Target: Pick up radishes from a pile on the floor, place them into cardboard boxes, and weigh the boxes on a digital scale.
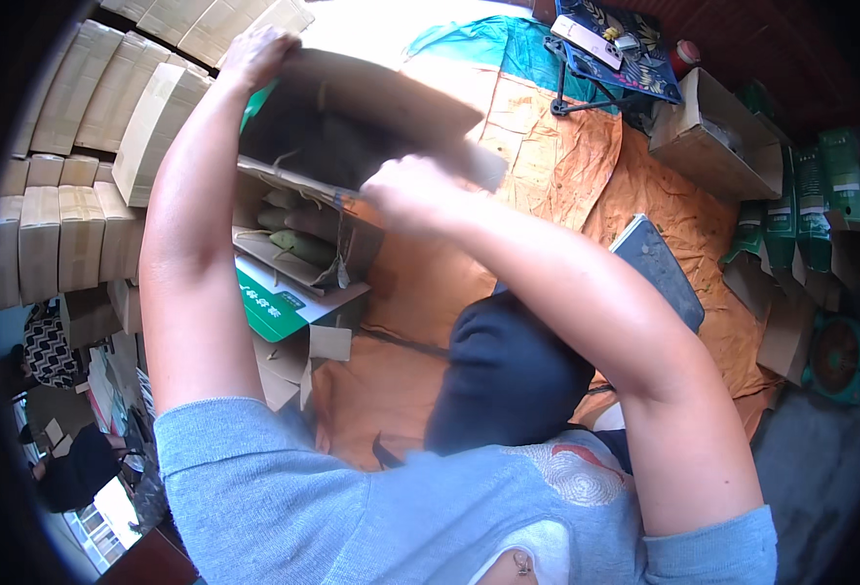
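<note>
Up and to the left, my left hand [257, 57] is closed over the far left edge of a tilted cardboard box [386, 93]. Its dark inside faces me, and its right part is smeared by motion. My right hand [410, 190], also blurred, is curled at the near edge of the same box, with the fingertips partly hidden. Just below stands another open carton with several green, elongated fruits or vegetables [298, 244] inside. A green and white printed carton flap [274, 304] sticks out under them.
Stacked cardboard boxes [59, 229] line the left side. An orange tarp [556, 175] covers the floor, with a dark flat case [659, 268] on it. To the right are an open carton [707, 136], green boxes [810, 200] and a fan [839, 358]. A phone [587, 41] lies on a small folding stool.
</note>
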{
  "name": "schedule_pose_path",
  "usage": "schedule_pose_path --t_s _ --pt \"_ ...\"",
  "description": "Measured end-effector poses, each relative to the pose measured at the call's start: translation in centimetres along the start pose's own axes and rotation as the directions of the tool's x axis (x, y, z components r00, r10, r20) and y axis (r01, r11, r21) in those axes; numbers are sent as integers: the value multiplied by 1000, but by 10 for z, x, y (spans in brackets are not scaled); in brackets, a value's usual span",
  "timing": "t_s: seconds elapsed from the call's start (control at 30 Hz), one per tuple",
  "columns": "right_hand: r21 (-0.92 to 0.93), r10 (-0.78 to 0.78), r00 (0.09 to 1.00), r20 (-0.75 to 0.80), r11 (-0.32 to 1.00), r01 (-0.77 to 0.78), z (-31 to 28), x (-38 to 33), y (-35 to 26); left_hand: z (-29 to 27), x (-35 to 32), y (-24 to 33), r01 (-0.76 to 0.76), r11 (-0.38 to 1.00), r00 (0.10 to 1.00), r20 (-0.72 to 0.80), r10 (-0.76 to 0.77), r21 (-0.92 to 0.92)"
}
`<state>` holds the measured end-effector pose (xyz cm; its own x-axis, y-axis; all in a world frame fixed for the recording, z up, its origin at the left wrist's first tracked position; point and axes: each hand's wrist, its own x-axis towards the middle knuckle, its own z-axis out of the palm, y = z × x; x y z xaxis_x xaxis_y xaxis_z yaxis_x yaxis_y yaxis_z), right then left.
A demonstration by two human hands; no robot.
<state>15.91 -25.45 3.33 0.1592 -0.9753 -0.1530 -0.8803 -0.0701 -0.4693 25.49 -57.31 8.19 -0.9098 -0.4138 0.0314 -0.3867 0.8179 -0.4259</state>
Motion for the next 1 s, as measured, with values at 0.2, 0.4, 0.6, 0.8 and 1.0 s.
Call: schedule_pose_path --t_s 0.2,0.4,0.6,0.8,1.0 --pt "292 -216 955 -201 918 269 -15 -76 9 57 -79 -63 292 937 819 456 -349 192" --pt "358 434 784 -444 888 -289 -9 -360 69 -11 -73 30 360 933 874 344 -342 11" --pt "615 796 137 -590 552 -562 17 -631 29 -143 -10 224 -25 850 999 20 42 -526" --pt "666 702 -82 -707 623 -410 10 -707 10 -301 7 415 -417 423 907 -338 252 -804" --pt "576 812 27 -583 389 719 -21 -711 8 -365 6 557 -606 149 743 -490 455 -781"
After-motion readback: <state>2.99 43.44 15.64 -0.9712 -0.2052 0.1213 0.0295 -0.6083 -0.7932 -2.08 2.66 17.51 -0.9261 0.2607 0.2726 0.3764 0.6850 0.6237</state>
